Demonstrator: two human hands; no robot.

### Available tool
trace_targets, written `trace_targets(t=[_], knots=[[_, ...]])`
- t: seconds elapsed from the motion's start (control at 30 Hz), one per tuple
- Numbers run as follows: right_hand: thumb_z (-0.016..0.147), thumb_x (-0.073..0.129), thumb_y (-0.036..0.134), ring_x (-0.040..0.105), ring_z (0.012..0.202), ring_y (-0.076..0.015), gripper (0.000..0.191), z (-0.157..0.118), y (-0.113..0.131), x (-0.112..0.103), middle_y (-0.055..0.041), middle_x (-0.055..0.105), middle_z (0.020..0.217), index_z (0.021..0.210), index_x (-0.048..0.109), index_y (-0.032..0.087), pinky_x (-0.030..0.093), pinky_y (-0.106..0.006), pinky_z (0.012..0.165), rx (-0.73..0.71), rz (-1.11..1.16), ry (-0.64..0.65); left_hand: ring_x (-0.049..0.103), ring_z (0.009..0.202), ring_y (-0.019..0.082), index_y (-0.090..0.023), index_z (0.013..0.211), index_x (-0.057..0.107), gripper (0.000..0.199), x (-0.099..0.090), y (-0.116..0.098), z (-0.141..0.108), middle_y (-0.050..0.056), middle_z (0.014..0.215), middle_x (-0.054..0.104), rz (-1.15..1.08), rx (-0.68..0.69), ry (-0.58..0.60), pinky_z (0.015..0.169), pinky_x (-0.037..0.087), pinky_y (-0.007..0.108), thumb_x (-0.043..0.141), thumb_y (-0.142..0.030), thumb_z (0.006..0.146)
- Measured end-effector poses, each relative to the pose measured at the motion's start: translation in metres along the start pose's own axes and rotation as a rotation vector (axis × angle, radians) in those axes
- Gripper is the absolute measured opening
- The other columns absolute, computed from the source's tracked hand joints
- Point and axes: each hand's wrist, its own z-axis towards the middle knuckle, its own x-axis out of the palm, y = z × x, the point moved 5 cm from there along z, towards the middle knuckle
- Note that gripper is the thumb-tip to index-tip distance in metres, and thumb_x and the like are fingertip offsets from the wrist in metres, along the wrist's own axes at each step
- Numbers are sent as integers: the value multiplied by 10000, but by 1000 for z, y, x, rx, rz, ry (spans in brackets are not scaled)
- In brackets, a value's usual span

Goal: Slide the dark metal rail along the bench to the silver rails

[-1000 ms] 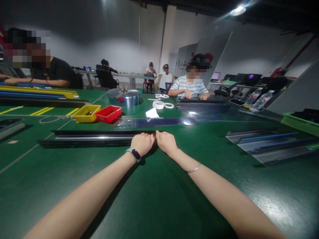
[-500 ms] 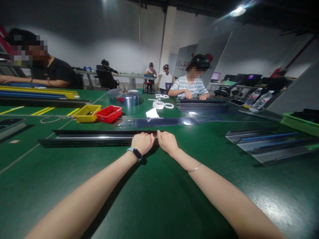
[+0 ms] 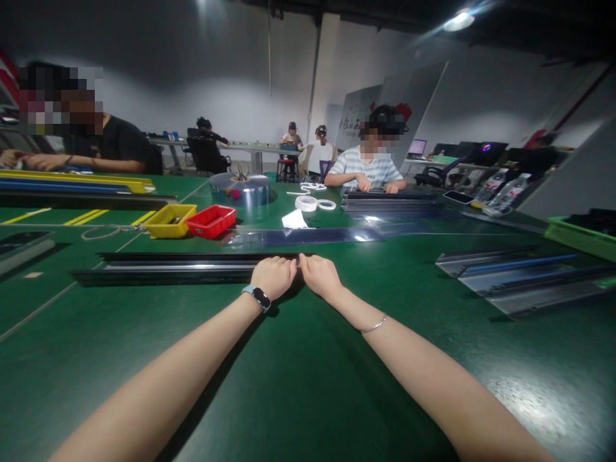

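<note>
Black profile: lies lengthwise across the green bench (image 3: 298,391), its long body (image 3: 163,277) running leftward from the hands, a pale strip showing between its dark edges.
Left hand (image 3: 273,277): closed over the profile's right end, knuckles up, pinning it down by the look of it.
Right hand (image 3: 321,276): fingers curled, thumb side against the left hand at that same end; what it pinches, if anything, cannot be told.
Handling the end: the work seems to sit right at the tip, so the left hand does best as a steady clamp while the right makes small, even presses.
Long free side: unheld, so a sideways push could swing it; force is better kept in line with its length.
Film strip (image 3: 317,237): just beyond the hands, best left unbrushed.
Bins: yellow (image 3: 169,221) and red (image 3: 210,221), behind the profile.
Other profiles (image 3: 520,276): to the right, well apart.
</note>
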Motion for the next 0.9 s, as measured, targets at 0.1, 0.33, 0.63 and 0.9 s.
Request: trace_targets(t=[0.1,0.33,0.63,0.9], knots=[[874,134,347,541,651,-125,519,0,-1,-1,-82,602,715,765,599,143,304,-228,570,18,19,-29,535,609,187,-128,613,582,443,2,2,1,79,609,586,16,-46,16,567,343,299,247,-272,864],[876,155,330,540,661,-119,496,-1,-1,-4,-67,604,701,733,597,156,312,-222,584,4,37,-77,531,572,200,-127,571,576,465,3,2,4,79,594,581,52,-99,18,519,321,301,242,-277,857],[875,144,350,541,648,-121,510,1,0,1,-74,603,710,762,603,158,313,-224,577,-10,36,6,528,622,177,-140,672,577,396,0,-2,0,67,633,588,-14,49,-24,597,341,302,259,-267,870],[873,128,355,539,645,-125,515,0,0,-1,-63,601,704,755,594,173,300,-227,562,-3,27,-4,538,595,182,-126,615,584,460,3,-3,5,83,596,584,-13,-34,30,555,341,292,233,-284,869]])
